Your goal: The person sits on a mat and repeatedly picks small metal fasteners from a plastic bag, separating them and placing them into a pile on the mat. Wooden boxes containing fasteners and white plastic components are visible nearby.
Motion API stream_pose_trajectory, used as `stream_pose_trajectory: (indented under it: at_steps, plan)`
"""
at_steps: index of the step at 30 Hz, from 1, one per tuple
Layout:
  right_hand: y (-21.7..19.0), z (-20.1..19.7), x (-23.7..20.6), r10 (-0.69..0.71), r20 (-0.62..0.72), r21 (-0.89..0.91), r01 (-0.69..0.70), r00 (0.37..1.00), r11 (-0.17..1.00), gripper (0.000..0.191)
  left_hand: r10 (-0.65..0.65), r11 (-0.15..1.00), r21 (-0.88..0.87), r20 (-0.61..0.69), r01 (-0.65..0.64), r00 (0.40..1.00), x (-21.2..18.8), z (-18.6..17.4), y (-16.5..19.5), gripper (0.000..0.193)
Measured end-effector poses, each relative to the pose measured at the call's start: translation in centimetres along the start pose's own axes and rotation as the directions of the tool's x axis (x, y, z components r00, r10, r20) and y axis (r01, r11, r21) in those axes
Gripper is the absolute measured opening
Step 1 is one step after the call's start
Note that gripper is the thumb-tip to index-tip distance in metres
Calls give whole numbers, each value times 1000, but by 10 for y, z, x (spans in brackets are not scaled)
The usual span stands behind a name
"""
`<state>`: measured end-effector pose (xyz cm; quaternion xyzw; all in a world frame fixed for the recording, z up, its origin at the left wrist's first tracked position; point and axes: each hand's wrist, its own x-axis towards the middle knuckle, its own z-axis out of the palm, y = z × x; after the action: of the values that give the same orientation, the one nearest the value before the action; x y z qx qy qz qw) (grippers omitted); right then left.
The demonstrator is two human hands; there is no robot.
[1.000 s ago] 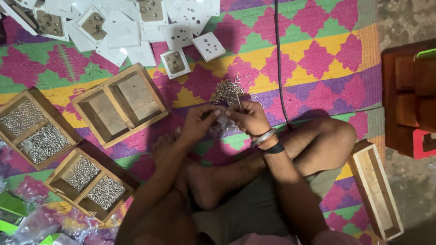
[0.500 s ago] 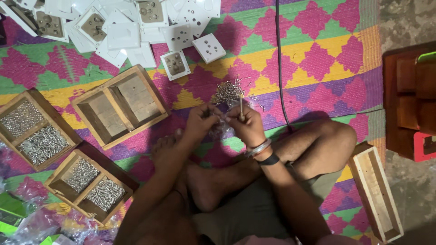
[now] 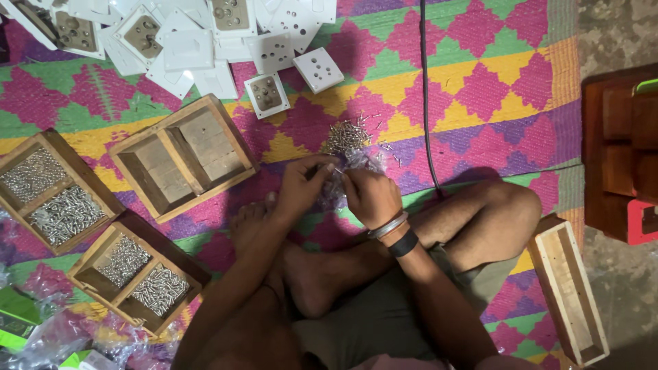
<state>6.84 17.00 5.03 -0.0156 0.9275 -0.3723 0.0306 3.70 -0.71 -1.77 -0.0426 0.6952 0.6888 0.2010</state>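
Observation:
I sit cross-legged on a colourful woven mat (image 3: 480,62). My left hand (image 3: 300,188) and my right hand (image 3: 370,196) meet just in front of my feet, both pinching a small clear plastic bag (image 3: 334,186) with small metal screws in it. The right wrist wears a metal bangle and a black band. Just beyond my fingers a loose pile of screws (image 3: 347,136) lies on the mat, with a few scattered to its right.
An empty two-part wooden box (image 3: 184,159) lies left of my hands. Two wooden boxes of screws (image 3: 48,195) (image 3: 133,270) lie further left. White switch plates (image 3: 205,41) spread at the top. A black cable (image 3: 425,103), a narrow wooden tray (image 3: 569,294) and wooden furniture (image 3: 620,151) are on the right.
My right hand has dropped slightly toward my body and the two hands have drawn closer together on the bag. The boxes and the screw pile have not moved.

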Motion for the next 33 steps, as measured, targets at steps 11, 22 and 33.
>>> stream_pose_trajectory:
  at_steps: [11,22,33]
  plan:
    - [44,-8,23,196,-58,484,-144,979,863,13,-22,977,207,-140,51,990,-16,14,28,20]
    - [24,19,13,186,-62,513,-129,981,848,8,-94,993,52,-134,102,986,14,16,25,24]
    - [-4,11,2,53,-295,368,62,954,928,7,-286,945,-227,-230,234,930,24,18,22,27]
